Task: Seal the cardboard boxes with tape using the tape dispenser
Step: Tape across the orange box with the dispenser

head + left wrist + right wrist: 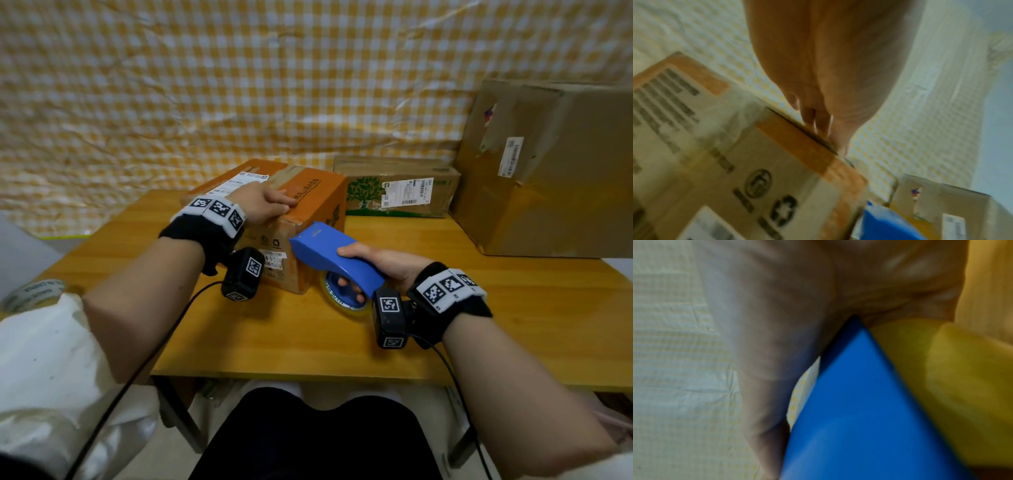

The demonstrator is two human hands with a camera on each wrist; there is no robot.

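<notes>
An orange and brown cardboard box (308,202) stands in the middle of the wooden table (274,335). My left hand (270,205) lies flat on its top near the taped centre seam, fingers straight. The left wrist view shows the fingers (818,120) reaching over the box's (777,162) upper edge. My right hand (373,263) grips the blue tape dispenser (329,250) by its handle, with fingers through the yellowish tape roll (346,303). Its nose sits against the box's near right corner. In the right wrist view the dispenser (855,418) and roll (962,386) fill the frame below my palm (797,305).
A flat box with a green tree print (397,188) stands behind, against the checked cloth wall. A large brown box (548,171) occupies the table's right rear. A spare tape roll (34,294) lies at the far left. Bare tabletop stretches along the front edge.
</notes>
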